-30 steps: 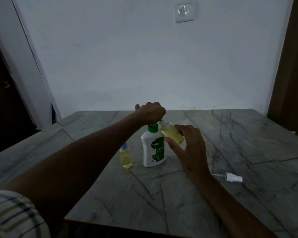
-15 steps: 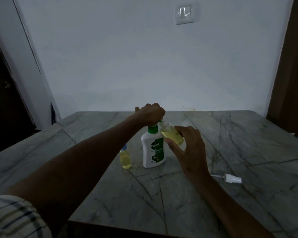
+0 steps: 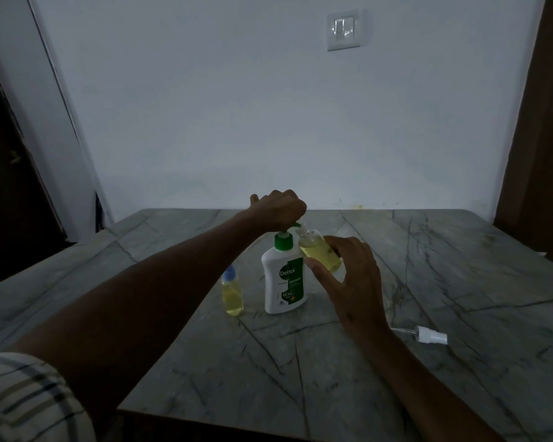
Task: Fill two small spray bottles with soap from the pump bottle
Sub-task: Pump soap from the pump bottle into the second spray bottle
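1. Nearest, the loose spray cap (image 3: 433, 335) lies on the table (image 3: 300, 371), well apart from the bottles.
2. The right hand (image 3: 348, 282) pinches the open spray bottle (image 3: 320, 253), tilted with its mouth at the spout; keep it steady there.
3. The capped, filled spray bottle (image 3: 232, 293) stands just beside the pump bottle (image 3: 284, 279).
4. Farthest, the left hand (image 3: 280, 209), fingers curled, presses the pump head; slow strokes should avoid spills.

Count on my grey marble table (image 3: 428, 266): two small clear spray bottles of yellow soap, one (image 3: 232, 293) left of the white green-capped pump bottle (image 3: 284, 282), one (image 3: 320, 253) right; one pump bottle; one loose white spray nozzle (image 3: 431, 335).
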`<state>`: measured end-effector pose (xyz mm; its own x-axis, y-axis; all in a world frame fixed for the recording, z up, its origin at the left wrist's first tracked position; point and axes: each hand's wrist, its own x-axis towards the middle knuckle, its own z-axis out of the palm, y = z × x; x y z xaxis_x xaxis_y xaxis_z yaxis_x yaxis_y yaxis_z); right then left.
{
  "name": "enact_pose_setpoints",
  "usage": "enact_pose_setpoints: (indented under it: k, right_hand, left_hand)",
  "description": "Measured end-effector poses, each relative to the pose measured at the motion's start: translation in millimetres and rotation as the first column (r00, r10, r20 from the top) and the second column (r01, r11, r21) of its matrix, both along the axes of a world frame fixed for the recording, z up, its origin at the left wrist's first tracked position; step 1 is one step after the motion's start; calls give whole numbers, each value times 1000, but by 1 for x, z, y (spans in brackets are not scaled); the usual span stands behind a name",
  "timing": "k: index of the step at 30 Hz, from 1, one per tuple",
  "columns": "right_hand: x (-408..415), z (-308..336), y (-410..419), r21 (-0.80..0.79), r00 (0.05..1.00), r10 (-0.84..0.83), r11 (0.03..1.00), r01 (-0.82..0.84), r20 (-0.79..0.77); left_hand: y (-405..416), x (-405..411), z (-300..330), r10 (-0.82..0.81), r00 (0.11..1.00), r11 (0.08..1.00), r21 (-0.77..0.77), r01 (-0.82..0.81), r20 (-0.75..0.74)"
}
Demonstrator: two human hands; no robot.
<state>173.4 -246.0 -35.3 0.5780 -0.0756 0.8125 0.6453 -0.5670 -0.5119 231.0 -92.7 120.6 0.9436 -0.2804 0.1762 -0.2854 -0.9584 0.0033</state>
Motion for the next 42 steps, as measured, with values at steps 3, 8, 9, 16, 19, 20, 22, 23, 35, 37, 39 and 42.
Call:
enact_pose_setpoints:
  k: [3, 8, 9, 16, 19, 20, 22, 23, 35, 37, 39, 42]
  right_hand:
    - [0, 1, 1, -4, 1000, -1, 1000, 1, -13]
    - [1, 0, 0, -11, 1000, 6, 1000, -6, -2]
    - [1, 1, 0, -10, 1000, 5, 1000, -5, 1]
    - [-2, 1, 0, 3, 1000, 8, 1000, -8, -6]
    - [-2, 2, 0, 3, 1000, 2, 1000, -2, 3]
    - [-2, 1, 0, 3, 1000, 3, 1000, -3, 2]
    - [-1, 1, 1, 2, 1000, 7, 1000, -7, 1]
    - [-1, 1, 1, 2, 1000, 8, 1000, -8, 3]
    - [-2, 2, 1, 17, 1000, 8, 1000, -8, 9]
    - [-3, 3, 1, 12, 1000, 11, 1000, -11, 8]
    - [-3, 3, 2, 13, 1000, 23, 1000, -23, 3]
    - [-2, 2, 2, 5, 1000, 21, 1000, -21, 13]
  left_hand:
    - [0, 1, -4, -7, 1000, 999, 42, 7, 3]
    - [1, 1, -4, -18, 1000, 995, 95, 18, 1]
    - [1, 2, -3, -21, 1000, 995, 94, 21, -4]
    - [1, 3, 4, -12, 1000, 998, 63, 11, 18]
    - [0, 2, 1, -19, 1000, 996, 92, 18, 12]
    - [-1, 2, -1, -23, 1000, 993, 117, 22, 12]
    - [-2, -1, -3, -29, 999, 987, 159, 27, 15]
    - [-2, -2, -3, -30, 999, 986, 162, 27, 17]
    - [1, 1, 3, -25, 999, 990, 142, 19, 43]
    - [-2, 0, -1, -30, 999, 981, 195, 21, 40]
    - [-3, -4, -2, -34, 999, 973, 227, 26, 32]
    - [-2, -7, -1, -43, 998, 974, 226, 32, 43]
